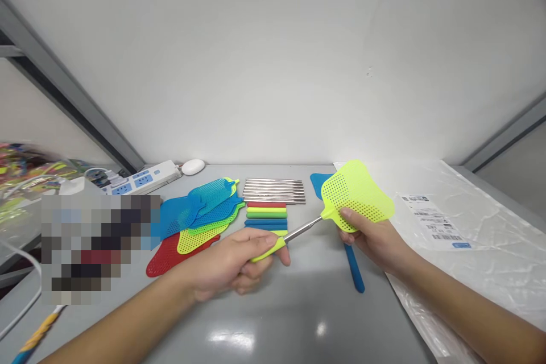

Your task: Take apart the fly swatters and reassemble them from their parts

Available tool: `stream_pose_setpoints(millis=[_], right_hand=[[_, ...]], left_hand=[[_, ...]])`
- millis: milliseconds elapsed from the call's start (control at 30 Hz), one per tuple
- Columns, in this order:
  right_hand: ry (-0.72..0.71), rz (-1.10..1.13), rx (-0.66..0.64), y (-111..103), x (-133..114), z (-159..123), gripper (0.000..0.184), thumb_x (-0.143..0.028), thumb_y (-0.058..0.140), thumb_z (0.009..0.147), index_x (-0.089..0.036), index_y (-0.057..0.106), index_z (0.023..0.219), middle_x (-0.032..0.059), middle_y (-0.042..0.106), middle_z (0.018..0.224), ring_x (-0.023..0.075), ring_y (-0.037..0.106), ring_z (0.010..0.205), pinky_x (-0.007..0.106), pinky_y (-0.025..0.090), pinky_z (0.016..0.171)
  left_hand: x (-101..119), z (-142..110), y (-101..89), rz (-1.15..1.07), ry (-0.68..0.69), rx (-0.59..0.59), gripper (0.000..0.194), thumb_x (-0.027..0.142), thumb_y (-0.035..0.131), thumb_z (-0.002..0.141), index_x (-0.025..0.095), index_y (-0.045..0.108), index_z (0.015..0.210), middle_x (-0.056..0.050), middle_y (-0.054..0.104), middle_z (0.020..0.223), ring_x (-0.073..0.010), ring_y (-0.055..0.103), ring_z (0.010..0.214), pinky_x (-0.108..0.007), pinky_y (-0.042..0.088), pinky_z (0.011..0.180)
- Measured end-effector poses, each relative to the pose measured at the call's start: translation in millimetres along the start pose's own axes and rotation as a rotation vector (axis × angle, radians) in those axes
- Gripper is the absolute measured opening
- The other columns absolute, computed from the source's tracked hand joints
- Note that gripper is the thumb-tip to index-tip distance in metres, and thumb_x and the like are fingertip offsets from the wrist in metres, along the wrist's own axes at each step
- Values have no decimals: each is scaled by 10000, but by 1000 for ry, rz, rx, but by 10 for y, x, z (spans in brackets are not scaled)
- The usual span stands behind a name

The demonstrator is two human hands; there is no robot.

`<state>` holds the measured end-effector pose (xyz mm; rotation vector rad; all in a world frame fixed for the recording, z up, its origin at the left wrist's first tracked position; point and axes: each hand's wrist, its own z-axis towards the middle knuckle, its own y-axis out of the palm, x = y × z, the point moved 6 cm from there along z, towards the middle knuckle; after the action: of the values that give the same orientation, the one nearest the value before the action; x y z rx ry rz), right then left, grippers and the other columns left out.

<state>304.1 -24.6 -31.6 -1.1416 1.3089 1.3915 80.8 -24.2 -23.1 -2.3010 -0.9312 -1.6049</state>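
A yellow-green fly swatter [354,190] with a metal rod is held in the air between both hands. My left hand [239,261] is closed around its yellow handle. My right hand [367,233] pinches the perforated head near its neck, thumb on top. Beneath it lies a blue fly swatter [354,267], its middle hidden by the yellow head and my right hand. Left of centre, blue swatter heads [213,196], yellow-green heads [191,239] and a red head [168,256] overlap in a pile. Metal rods [274,190] lie side by side above several coloured handles [267,212].
A white plastic bag with a label [439,222] covers the right of the grey table [333,324]. At the back left are a power strip [145,179] and a white oval object [193,167]. Part of the left is pixelated. A white wall rises behind.
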Motion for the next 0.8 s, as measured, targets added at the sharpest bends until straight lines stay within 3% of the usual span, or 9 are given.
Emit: stream_pose_setpoints(millis=[100,200,300,467,600,700,800], right_hand=[[-13,-35,5,-57,1,-12,226,-432,657,857,-209,619,864,-17,531,663,115,455,534,277,402,509],[-22,-41,20,-118,-26,-14,237,-436,650,864,-202,612,853,-19,523,636,114,456,535,266,384,492],[-39,-29,24,-145,-74,-10,235,-432,644,872,-201,610,842,-22,516,623,113,455,529,262,377,479],[-49,-54,52,-165,-73,8,225,-424,630,885,-208,604,829,-33,514,607,106,447,509,254,371,457],[-51,-108,24,-168,-76,21,242,-428,610,899,-201,601,816,-34,506,606,108,450,518,256,376,465],[-91,-141,-13,-181,-153,13,256,-420,620,893,-197,586,771,-39,489,584,108,446,513,264,387,488],[-91,-118,2,-243,-221,29,297,-413,628,885,-198,551,696,-51,432,518,105,419,489,265,373,492]], left_hand=[[-4,71,104,-210,-89,-76,354,512,464,953,190,603,902,110,213,501,-39,84,380,-203,142,385],[69,141,140,-168,-62,-35,345,520,499,937,190,592,899,108,213,516,-44,91,406,-200,129,392],[190,169,125,77,39,61,376,542,456,948,196,603,934,96,240,534,-66,163,437,-203,191,413],[395,109,125,735,316,336,370,478,365,993,214,617,930,14,534,749,-131,487,677,-234,376,576],[299,107,193,866,302,440,369,452,326,1009,210,552,845,23,537,717,-134,488,655,-245,353,583],[220,118,273,812,334,432,361,435,309,1017,211,553,872,41,472,652,-117,427,594,-234,317,556],[130,155,401,724,386,282,357,426,291,1021,210,570,965,45,483,637,-107,418,563,-222,327,542]])
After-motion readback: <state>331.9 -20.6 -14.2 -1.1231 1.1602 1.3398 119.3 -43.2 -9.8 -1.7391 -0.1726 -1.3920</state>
